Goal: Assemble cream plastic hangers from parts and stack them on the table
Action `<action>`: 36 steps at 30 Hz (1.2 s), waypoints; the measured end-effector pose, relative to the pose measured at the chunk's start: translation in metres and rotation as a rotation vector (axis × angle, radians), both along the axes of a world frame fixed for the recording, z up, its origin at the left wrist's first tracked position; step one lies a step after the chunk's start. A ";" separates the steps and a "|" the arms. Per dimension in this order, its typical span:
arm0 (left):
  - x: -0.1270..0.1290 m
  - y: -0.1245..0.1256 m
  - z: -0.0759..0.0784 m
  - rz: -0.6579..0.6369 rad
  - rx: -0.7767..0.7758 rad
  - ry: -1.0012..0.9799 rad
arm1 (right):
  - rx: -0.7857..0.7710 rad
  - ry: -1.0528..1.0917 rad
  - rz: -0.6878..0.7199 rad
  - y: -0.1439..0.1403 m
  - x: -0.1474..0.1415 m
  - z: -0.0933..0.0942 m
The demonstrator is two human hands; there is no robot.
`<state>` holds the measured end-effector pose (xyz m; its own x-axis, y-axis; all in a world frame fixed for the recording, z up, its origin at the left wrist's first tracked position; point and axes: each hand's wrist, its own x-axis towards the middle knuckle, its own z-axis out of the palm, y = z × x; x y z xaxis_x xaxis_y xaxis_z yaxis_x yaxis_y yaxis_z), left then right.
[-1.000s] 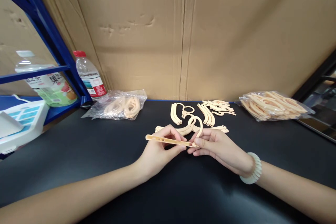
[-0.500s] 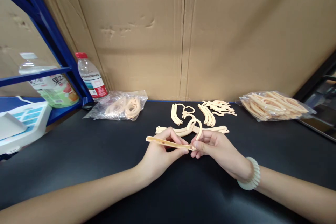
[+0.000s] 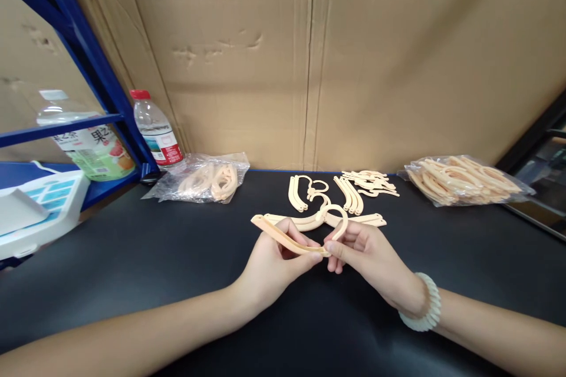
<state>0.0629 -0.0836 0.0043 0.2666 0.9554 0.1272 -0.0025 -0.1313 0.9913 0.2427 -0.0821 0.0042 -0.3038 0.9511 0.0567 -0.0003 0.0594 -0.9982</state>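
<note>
Between finger and thumb, my left hand grips a curved cream plastic hanger arm near its inner end. My right hand pinches the base of a cream hanger hook, whose curve rises above the fingers. Arm and hook meet between my fingertips; whether they are locked together is hidden. Just behind my hands an open hanger lies on the black table, partly covered by them. Farther back are stacked hanger arms, more arms, loose hooks and a pile of small cream parts.
A clear bag of hanger parts lies back left, and another bag back right. A red-capped bottle, a large drink bottle and a white-and-blue plastic item stand left by a blue frame. Cardboard walls the back.
My hands have turned the held piece, so the arm's broad curved side now shows and its outer end points higher. The hook has tipped slightly right.
</note>
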 end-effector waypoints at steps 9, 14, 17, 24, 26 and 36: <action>0.001 0.003 0.005 0.022 -0.162 -0.185 | 0.064 0.013 0.000 -0.002 -0.003 0.004; 0.000 0.004 0.003 -0.045 -0.133 -0.194 | 0.118 -0.018 0.037 -0.001 -0.003 0.002; 0.001 0.003 0.004 -0.090 -0.119 -0.159 | 0.119 -0.002 0.053 0.000 -0.003 0.000; -0.001 0.005 0.006 -0.047 -0.176 -0.170 | 0.327 -0.289 -0.115 0.036 0.034 0.021; -0.002 0.006 0.004 -0.042 -0.178 -0.176 | 0.467 -0.446 -0.199 0.053 0.051 0.023; -0.002 0.007 0.001 -0.030 -0.155 -0.124 | 0.754 -0.829 -0.084 0.093 0.069 -0.001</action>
